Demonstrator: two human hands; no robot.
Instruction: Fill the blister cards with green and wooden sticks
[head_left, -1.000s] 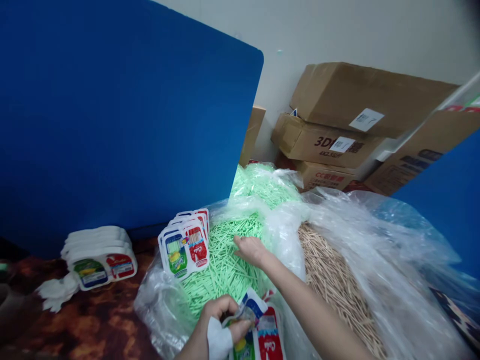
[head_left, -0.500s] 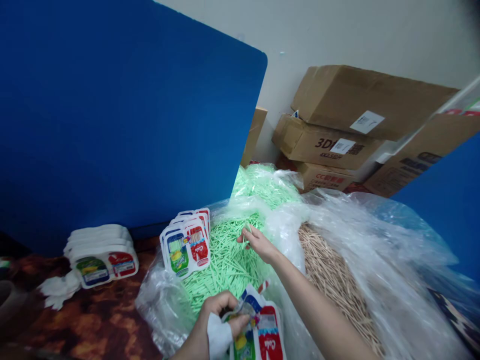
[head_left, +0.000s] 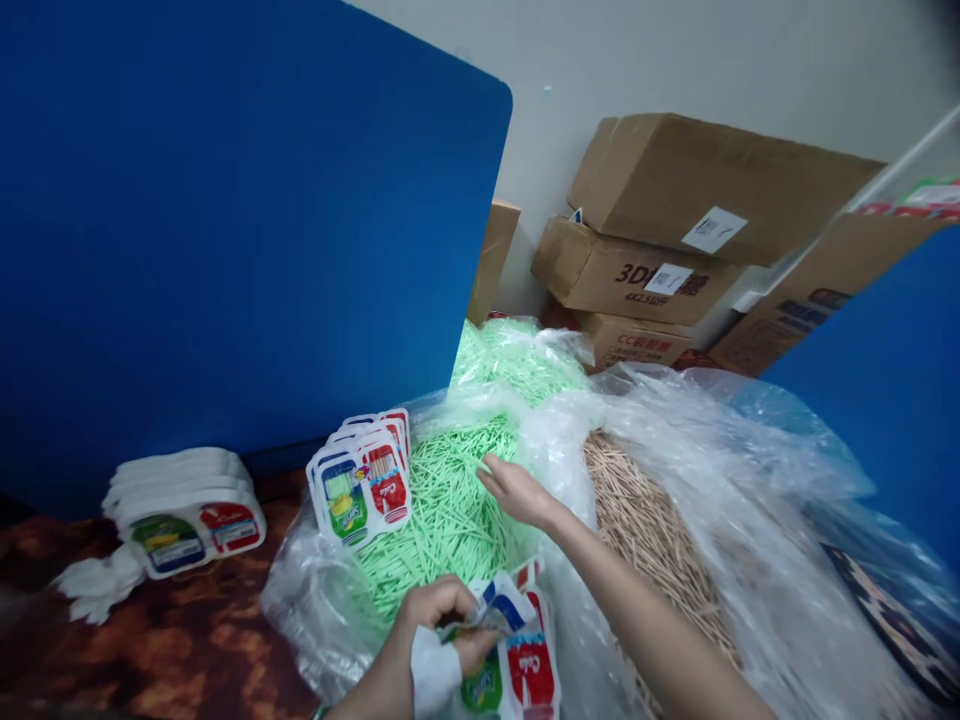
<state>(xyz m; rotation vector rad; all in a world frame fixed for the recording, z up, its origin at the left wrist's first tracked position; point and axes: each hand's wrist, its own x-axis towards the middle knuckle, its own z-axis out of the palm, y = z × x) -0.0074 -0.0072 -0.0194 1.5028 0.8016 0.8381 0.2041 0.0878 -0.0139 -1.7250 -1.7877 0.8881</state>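
Observation:
My left hand (head_left: 442,625), with white wrapping around the thumb, grips a printed Sprite and Cola pouch (head_left: 531,660) near its top edge, which gapes a little. My right hand (head_left: 517,492) is over a clear bag full of thin green sticks (head_left: 457,500). Its fingers are pinched together, and a pale green stick end shows at the tips; how many it holds I cannot tell. A fanned stack of filled pouches (head_left: 360,485) lies on the green sticks, left of my right hand.
Brown sticks (head_left: 652,530) fill another clear bag on the right. To the left, a stack of flat pouches (head_left: 187,515) and a crumpled white glove-like piece (head_left: 101,582) lie on a brown patterned cloth (head_left: 217,640). Blue panel (head_left: 262,220) and cardboard boxes (head_left: 712,190) stand behind.
The fingers of my right hand have drawn closer together above the green sticks. My left hand keeps hold of the pouch, whose top is bent differently. The whole view has shifted slightly.

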